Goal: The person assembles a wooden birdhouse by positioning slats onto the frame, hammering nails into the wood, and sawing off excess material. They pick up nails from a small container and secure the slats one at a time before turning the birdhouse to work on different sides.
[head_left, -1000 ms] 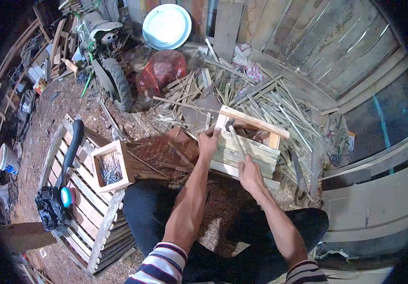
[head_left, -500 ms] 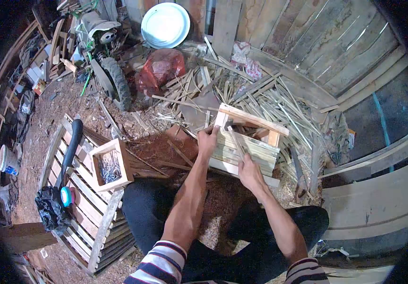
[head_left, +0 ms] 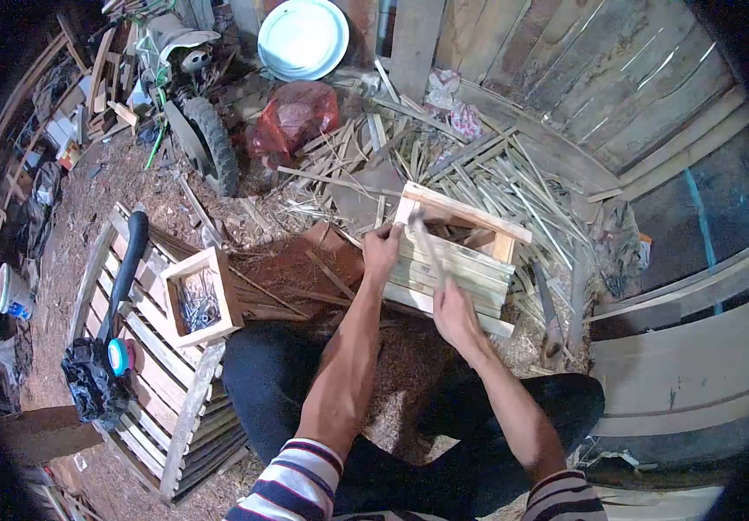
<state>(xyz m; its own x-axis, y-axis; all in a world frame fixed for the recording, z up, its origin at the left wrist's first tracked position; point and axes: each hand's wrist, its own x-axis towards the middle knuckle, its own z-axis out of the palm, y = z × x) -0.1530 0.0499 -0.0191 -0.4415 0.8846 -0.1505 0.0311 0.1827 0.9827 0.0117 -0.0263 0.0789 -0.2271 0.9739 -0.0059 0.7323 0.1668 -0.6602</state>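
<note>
a plank wall [head_left: 548,69] stands behind a loose pile of wood strips [head_left: 518,165]. at the person's left is a slatted rack [head_left: 151,334]. the slatted frame [head_left: 453,276] lies ahead of the person, slightly to the right, its slats running from upper left to lower right, with an opening near its far side. a small wooden box [head_left: 224,291] rests on the rack, well apart from the frame. the hammer [head_left: 429,246] slants up and left from the right hand [head_left: 455,314], which is wrapped round its handle; the head, a little blurred, is over the frame's upper left corner. the left hand [head_left: 381,250] is at the frame's left edge, just beside the hammer head and nearer to it than the right hand; its fingers are drawn in, but i cannot tell what they pinch. smallest are the nails [head_left: 198,300] inside the box.
</note>
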